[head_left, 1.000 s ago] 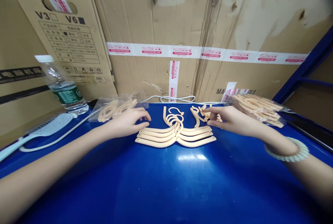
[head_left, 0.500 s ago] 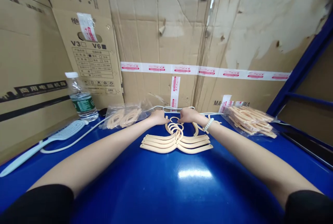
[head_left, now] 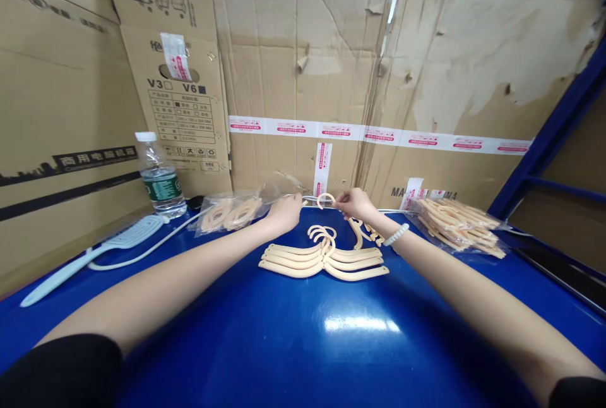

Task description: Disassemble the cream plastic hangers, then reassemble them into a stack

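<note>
Hanger hook (head_left: 325, 195), pinched in the right hand (head_left: 354, 204), is beyond the hanger stack (head_left: 325, 258); left hand (head_left: 285, 212), also beyond it, grips a mostly hidden piece (head_left: 304, 204).

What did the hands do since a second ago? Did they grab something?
Yes! The right hand moved inward from the loose pieces and lifted a curved hook. The left hand moved forward and inward, and took a hanger arm, mostly hidden by that hand. The stacked hangers, bottle and hairbrush stayed put.
</note>
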{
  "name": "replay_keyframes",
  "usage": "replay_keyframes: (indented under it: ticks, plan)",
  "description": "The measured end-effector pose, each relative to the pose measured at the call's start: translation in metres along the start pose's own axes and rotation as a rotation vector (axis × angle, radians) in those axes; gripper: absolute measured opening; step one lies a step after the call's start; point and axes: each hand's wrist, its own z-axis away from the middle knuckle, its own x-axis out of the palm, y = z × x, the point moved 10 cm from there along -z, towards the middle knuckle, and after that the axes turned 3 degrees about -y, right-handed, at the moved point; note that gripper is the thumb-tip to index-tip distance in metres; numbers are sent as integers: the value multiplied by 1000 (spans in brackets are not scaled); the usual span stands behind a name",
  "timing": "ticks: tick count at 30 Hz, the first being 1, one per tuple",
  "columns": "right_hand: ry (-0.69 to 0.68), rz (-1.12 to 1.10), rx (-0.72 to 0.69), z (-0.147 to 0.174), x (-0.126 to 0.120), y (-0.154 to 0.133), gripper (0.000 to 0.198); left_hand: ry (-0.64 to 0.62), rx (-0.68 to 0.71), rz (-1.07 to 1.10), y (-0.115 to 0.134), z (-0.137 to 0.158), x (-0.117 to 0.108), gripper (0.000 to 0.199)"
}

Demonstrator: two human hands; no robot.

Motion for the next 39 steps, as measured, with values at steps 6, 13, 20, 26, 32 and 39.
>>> replay_keyframes:
  ticks: [6,13,20,26,32,39]
  plan:
    - [-14,-513,-84,56,1,3,24,185,161,261,19,49,-33,30]
    - [-143,-965,-54,114,38,8,39,61,77,910,4,92,-3,10]
    - [-227,-926,-94,143,61,1,24,192,6,1150,-1,116,-2,22]
    - [-260,-1046,-23,149,68,6,26,297,81,1024,1,127,-13,16]
    - [-348,-1141,12,151,79,1,24,300,177,977,13,136,-16,15]
    - [-355,-1183,14,151,80,-2,23,363,331,999,26,146,-26,17]
